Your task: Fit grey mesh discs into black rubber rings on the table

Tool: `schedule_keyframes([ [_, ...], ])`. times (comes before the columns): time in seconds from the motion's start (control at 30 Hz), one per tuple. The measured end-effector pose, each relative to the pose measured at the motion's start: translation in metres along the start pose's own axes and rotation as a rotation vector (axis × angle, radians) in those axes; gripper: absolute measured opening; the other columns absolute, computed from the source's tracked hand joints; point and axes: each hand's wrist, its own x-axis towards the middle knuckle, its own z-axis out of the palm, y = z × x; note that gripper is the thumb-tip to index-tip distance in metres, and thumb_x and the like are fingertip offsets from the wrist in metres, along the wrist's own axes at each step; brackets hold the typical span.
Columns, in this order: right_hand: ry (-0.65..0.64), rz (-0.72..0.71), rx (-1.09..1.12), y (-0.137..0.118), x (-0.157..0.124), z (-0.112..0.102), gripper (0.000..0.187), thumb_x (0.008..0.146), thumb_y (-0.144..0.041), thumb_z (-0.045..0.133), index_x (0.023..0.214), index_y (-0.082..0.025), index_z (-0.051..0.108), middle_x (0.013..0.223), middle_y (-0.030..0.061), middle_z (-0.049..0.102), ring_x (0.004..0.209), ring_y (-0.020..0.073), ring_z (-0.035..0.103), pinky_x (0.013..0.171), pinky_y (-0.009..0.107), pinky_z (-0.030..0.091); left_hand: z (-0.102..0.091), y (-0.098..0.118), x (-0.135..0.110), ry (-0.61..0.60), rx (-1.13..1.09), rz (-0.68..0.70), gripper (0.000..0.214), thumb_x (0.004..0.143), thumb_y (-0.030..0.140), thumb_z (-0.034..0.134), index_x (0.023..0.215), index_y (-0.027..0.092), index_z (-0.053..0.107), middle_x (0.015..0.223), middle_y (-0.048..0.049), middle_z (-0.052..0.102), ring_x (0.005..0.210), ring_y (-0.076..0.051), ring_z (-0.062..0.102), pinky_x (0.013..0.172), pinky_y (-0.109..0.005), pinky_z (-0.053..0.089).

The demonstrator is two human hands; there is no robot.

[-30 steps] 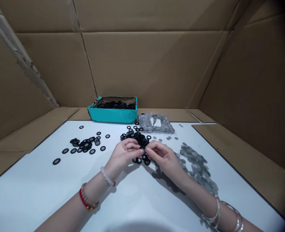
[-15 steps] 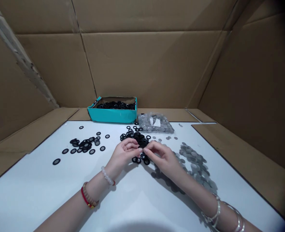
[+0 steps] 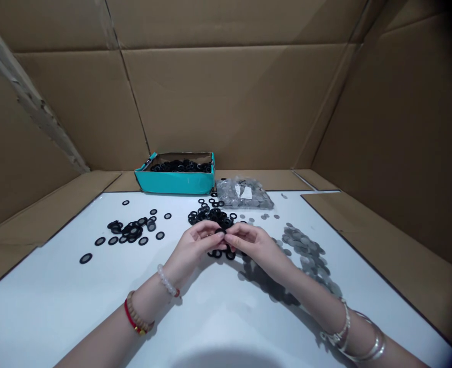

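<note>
My left hand (image 3: 195,247) and my right hand (image 3: 253,247) meet fingertip to fingertip over the white table (image 3: 57,301). Together they pinch a small black ring (image 3: 220,232); most of it is hidden by the fingers. Just beyond and under the fingertips lies a pile of loose black rings (image 3: 210,216). A spread of small grey discs (image 3: 302,248) lies right of my right hand, partly behind the forearm. Bracelets sit on both wrists.
A teal box (image 3: 174,180) filled with black rings stands at the back. A clear bag of grey discs (image 3: 244,193) lies beside it. A group of rings with grey centres (image 3: 132,230) lies at the left. Cardboard walls surround the table.
The hands have closed in slightly, fingertips now pressed together on the ring. The camera view has shifted a little; the piles have not moved.
</note>
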Motion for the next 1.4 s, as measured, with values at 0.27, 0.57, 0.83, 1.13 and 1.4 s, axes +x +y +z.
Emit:
schedule_keyframes([
  [0.27,0.007,-0.172,-0.326,-0.001,-0.003,-0.006,0.013,0.084,-0.031,0.052,0.081,-0.02,0.058,0.078,0.0008,0.056,0.073,0.0146,0.053,0.064,0.025,0.041,-0.004,0.01,0.002,0.016,0.283,0.068,0.02,0.065,0.026,0.069,0.08,0.014,0.064,0.079,-0.0043,0.062,0.072,-0.014,0.057,0.068,-0.025,0.045],
  [0.57,-0.008,-0.201,-0.445,-0.005,-0.005,-0.009,0.01,0.084,-0.028,0.051,0.081,-0.02,0.056,0.079,0.0015,0.059,0.072,0.0151,0.055,0.065,0.026,0.041,-0.007,0.022,0.001,-0.094,0.447,0.04,0.018,0.067,0.031,0.067,0.072,0.014,0.066,0.069,-0.0035,0.061,0.065,-0.013,0.053,0.061,-0.024,0.041],
  [0.83,0.039,-0.098,-0.135,0.002,-0.001,-0.002,0.016,0.08,-0.034,0.055,0.082,-0.019,0.055,0.074,0.0007,0.056,0.068,0.0131,0.053,0.063,0.025,0.044,-0.008,0.013,0.0,-0.081,0.242,-0.025,0.021,0.069,0.031,0.067,0.081,0.014,0.069,0.075,-0.0063,0.065,0.071,-0.015,0.057,0.068,-0.026,0.044],
  [1.13,0.062,-0.009,0.001,-0.006,0.0,-0.001,0.02,0.073,-0.034,0.062,0.081,-0.017,0.056,0.073,0.0006,0.056,0.068,0.0124,0.054,0.065,0.026,0.044,-0.005,0.011,-0.002,-0.024,0.22,0.013,0.02,0.068,0.031,0.069,0.077,0.013,0.071,0.075,-0.0066,0.066,0.072,-0.015,0.057,0.07,-0.026,0.044],
  [1.4,0.102,-0.114,-0.059,0.002,-0.004,0.002,0.017,0.08,-0.035,0.056,0.084,-0.018,0.055,0.077,0.0013,0.056,0.073,0.014,0.054,0.067,0.026,0.045,-0.005,0.009,-0.002,-0.035,0.188,-0.016,0.022,0.068,0.032,0.068,0.078,0.013,0.07,0.073,-0.0068,0.065,0.072,-0.015,0.056,0.071,-0.027,0.045],
])
